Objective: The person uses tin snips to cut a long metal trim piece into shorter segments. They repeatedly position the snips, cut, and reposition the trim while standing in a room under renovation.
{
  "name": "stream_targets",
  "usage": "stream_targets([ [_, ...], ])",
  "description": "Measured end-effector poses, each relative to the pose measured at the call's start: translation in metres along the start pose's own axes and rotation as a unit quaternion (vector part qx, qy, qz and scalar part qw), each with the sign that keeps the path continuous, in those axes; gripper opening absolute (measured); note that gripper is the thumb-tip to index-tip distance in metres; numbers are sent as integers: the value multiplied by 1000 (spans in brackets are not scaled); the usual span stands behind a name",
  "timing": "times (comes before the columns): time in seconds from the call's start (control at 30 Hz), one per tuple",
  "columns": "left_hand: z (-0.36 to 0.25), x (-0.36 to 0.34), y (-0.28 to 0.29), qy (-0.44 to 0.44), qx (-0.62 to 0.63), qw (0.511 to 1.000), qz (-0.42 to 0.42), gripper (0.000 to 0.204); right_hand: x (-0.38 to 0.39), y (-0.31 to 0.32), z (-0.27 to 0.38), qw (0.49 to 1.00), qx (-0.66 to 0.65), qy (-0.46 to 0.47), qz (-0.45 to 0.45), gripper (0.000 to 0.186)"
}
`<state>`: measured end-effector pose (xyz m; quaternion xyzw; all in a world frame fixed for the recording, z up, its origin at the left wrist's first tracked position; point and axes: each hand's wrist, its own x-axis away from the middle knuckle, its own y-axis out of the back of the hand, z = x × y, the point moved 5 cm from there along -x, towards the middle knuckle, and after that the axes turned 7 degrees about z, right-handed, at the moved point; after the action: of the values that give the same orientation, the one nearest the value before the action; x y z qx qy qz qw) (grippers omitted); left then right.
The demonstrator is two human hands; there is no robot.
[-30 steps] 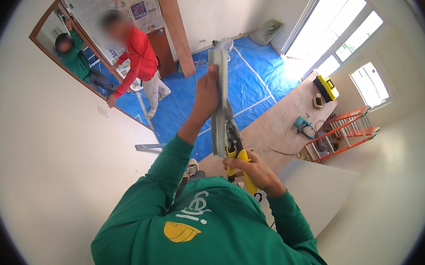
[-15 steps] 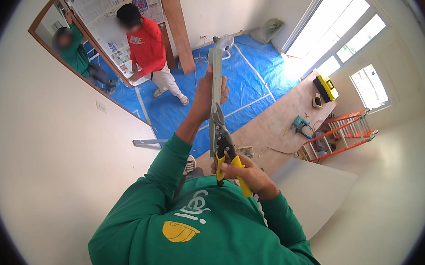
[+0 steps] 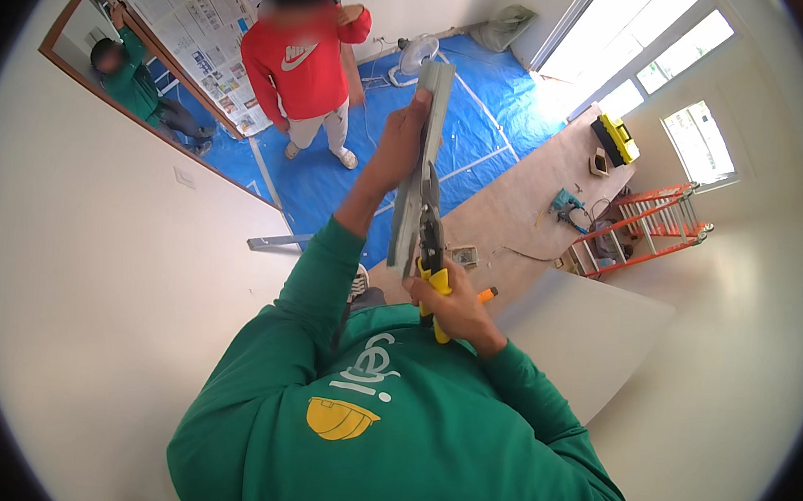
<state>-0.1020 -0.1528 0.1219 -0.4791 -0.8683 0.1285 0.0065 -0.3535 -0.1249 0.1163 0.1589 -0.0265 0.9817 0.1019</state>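
Observation:
My left hand (image 3: 401, 148) is wrapped around the upper part of a grey metal channel (image 3: 408, 228), held upright in front of my chest. In my right hand (image 3: 463, 309) are tin snips (image 3: 432, 239) with yellow and black handles, squeezed close together. Their dark jaws lie against the right edge of the channel, about halfway along. Whether the blades bite into the metal is too small to tell. My right fingertips are close to the channel's lower end.
A person in a red sweatshirt (image 3: 303, 67) stands ahead on a blue tarp (image 3: 479, 200). Another person in green (image 3: 125, 73) is by the doorway at left. A fan (image 3: 418, 56), an orange ladder (image 3: 646, 221), a toolbox (image 3: 617, 140) and a blue power tool (image 3: 567, 206) stand around.
The snips' handles have come together from spread apart. The channel has turned, showing a wider face. The person in red has faced about and raised a hand with a dark object beside the head.

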Motion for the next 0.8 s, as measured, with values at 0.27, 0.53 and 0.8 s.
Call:
stream_targets([
  [0.27, 1, 1, 17, 15, -126, 991, 29, 69, 15, 22, 2, 986, -37, -138, 80, 31],
  [0.53, 11, -5, 36, 18, 24, 994, -104, 71, 16, 25, 7, 971, -59, -166, 162, 52],
  [0.8, -24, 4, 12, -10, -73, 989, -129, 67, 6, 27, 13, 984, -92, -89, 124, 45],
])
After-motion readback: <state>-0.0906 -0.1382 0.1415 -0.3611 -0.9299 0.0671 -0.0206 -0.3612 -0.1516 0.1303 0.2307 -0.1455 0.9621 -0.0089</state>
